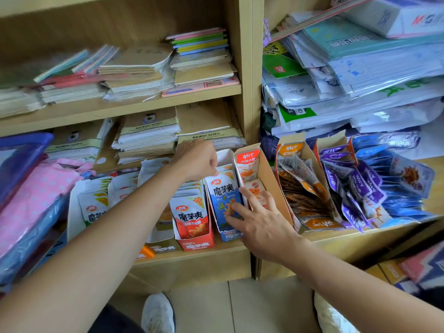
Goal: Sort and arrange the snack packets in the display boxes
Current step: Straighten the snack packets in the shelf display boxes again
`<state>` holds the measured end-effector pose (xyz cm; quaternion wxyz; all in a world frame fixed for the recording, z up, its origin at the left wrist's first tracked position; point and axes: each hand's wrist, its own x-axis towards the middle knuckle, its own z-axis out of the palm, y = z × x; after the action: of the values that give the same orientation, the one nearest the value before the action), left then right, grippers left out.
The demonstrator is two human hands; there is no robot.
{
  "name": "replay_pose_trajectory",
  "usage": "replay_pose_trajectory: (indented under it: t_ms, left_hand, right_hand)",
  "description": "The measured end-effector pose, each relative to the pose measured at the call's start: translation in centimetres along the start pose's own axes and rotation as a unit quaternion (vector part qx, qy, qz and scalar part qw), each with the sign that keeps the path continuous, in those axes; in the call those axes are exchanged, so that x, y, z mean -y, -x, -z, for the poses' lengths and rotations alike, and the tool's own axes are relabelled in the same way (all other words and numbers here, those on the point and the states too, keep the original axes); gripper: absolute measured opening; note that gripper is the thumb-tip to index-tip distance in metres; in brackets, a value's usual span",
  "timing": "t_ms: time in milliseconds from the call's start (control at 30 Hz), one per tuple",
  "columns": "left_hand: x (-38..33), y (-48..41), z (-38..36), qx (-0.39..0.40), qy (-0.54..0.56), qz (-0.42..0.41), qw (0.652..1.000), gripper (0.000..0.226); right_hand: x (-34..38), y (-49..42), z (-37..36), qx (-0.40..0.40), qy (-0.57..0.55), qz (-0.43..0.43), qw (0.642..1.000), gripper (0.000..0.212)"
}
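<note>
**Both hands at the blue display box**

The blue display box (229, 236) stands at the front edge of the lower shelf (204, 255), close to the upright that divides the shelving. A row of blue packets (222, 188) stands upright in it, one behind another.

The right hand (262, 222) lies flat against the front packet, its fingers straight and spread, gripping nothing. The left hand (195, 159) reaches over the back of the same row with its fingers curled down onto the packet tops. Its fingertips are hidden, so I cannot tell whether it is holding a packet.

Touching the blue box on its left is a red display box (198, 245) full of red packets. Farther left along the shelf are green packets (95, 210).

On the right of the blue box is a taller cardboard box (272, 186) with a few orange-and-white packets (255, 187) at its bottom. Past the upright, orange packets (302, 200) and purple packets (353, 186) fan out of open boxes.

Notebooks (144, 68) are stacked on the shelf above. A pink dotted bag (36, 188) lies at the far left, and a white shoe (157, 313) shows on the floor below.
</note>
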<state>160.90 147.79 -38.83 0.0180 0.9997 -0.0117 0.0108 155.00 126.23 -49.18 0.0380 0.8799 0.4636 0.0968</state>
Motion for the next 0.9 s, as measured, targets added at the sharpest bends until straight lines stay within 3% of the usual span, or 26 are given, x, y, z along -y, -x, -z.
replay_pose_trajectory:
  t_ms: [233, 400, 500, 600, 800, 900]
  left_hand:
    - [1.8, 1.5, 0.8, -0.011, 0.164, -0.048, 0.985, 0.012]
    - [2.8, 1.3, 1.3, -0.018, 0.238, -0.058, 0.969, 0.015]
    - [3.0, 0.7, 0.4, -0.012, 0.205, -0.057, 0.977, 0.02]
    - [2.8, 0.1, -0.7, -0.021, 0.166, -0.04, 0.985, 0.008]
    - [2.5, -0.2, -0.5, -0.002, 0.129, -0.035, 0.991, 0.013]
    - [2.6, 0.1, -0.7, -0.019, 0.141, -0.038, 0.989, 0.012]
  right_hand:
    - [0.4, -1.5, 1.6, 0.005, -0.022, -0.026, 0.999, 0.077]
    - [-0.2, -2.2, 2.5, -0.045, -0.032, -0.028, 0.998, 0.072]
    - [-0.7, -2.3, 2.1, 0.011, -0.047, -0.025, 0.999, 0.078]
    - [-0.5, -2.4, 1.5, 0.038, -0.045, -0.024, 0.998, 0.072]
    - [0.0, -2.8, 1.6, 0.049, -0.034, -0.029, 0.998, 0.077]
    - [0.0, -2.3, 2.1, 0.009, -0.022, -0.019, 1.0, 0.076]
